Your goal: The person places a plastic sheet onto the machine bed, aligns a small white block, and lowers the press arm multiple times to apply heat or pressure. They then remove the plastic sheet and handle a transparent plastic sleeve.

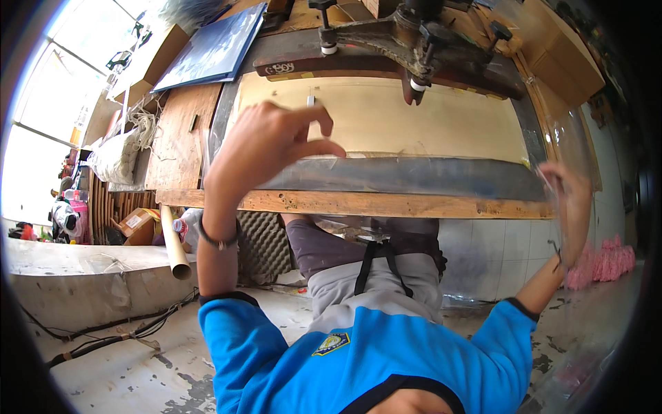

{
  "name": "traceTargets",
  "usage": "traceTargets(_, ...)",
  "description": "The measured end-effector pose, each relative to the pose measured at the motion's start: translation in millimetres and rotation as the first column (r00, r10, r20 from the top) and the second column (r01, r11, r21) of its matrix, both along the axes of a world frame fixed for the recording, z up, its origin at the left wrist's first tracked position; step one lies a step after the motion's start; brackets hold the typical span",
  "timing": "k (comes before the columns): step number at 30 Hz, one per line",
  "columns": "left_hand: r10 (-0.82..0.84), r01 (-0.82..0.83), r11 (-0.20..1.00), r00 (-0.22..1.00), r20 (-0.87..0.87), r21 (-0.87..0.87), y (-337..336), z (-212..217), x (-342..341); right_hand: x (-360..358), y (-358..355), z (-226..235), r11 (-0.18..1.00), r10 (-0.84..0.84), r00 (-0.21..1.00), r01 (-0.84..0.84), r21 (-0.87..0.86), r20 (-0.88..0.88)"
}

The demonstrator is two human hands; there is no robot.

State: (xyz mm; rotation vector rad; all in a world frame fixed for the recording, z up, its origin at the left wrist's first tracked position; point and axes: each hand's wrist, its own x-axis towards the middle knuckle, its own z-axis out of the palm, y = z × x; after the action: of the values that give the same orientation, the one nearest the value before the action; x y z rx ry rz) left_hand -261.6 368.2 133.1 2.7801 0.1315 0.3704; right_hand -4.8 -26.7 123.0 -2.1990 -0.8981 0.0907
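Note:
My left hand (pixel 272 134) hovers over the left part of a cream-coloured panel (pixel 414 127) on the wooden workbench. Its index finger and thumb are curled and apart, with nothing visible between them. At the bench's right edge my right hand (pixel 569 190) is raised, blurred by motion, its fingers closed on a clear plastic sheet (pixel 578 148). That see-through sheet hangs down past my right forearm; its full outline is hard to make out. A dark grey border (pixel 414 174) runs along the panel's near side. Across its far side lies a dark bar (pixel 289 67).
Over the bar stands a metal clamp bracket (pixel 393 31) with black knobs. Blue sheets (pixel 214 48) lie at the far left, a cardboard box (pixel 562 55) at the far right. A cardboard tube (pixel 175 245) sticks out below the bench's left corner. Pink bundles (pixel 610 261) sit at right.

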Motion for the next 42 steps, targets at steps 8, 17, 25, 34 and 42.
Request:
traceTargets(8, 0.191, -0.189, 0.982, 0.977, -0.099, 0.027, 46, -60, -4, 68, 49, -71, 0.977, 0.125, 0.979, -0.093, -0.191, 0.161)
traceTargets(17, 0.435, -0.449, 0.879, 0.893, -0.12, -0.16, 126, -59, -89, 135, 4, -122, 0.983, 0.125, 0.99, -0.134, 0.129, 0.072)
traceTargets(25, 0.441, -0.507, 0.802, 0.859, 0.259, 0.317, 157, -91, -60, 154, 42, -109, 0.991, -0.012, 0.987, 0.034, -0.131, 0.162)
traceTargets(34, 0.606, -0.588, 0.796, 0.776, -0.174, 0.147, 89, -100, -77, 219, -4, -140, 0.992, 0.114, 0.982, -0.104, -0.069, 0.149)
traceTargets(42, 0.682, -0.668, 0.732, 0.718, -0.142, 0.137, 123, -107, -91, 241, -1, -141, 0.977, 0.137, 0.985, -0.118, -0.18, 0.1)
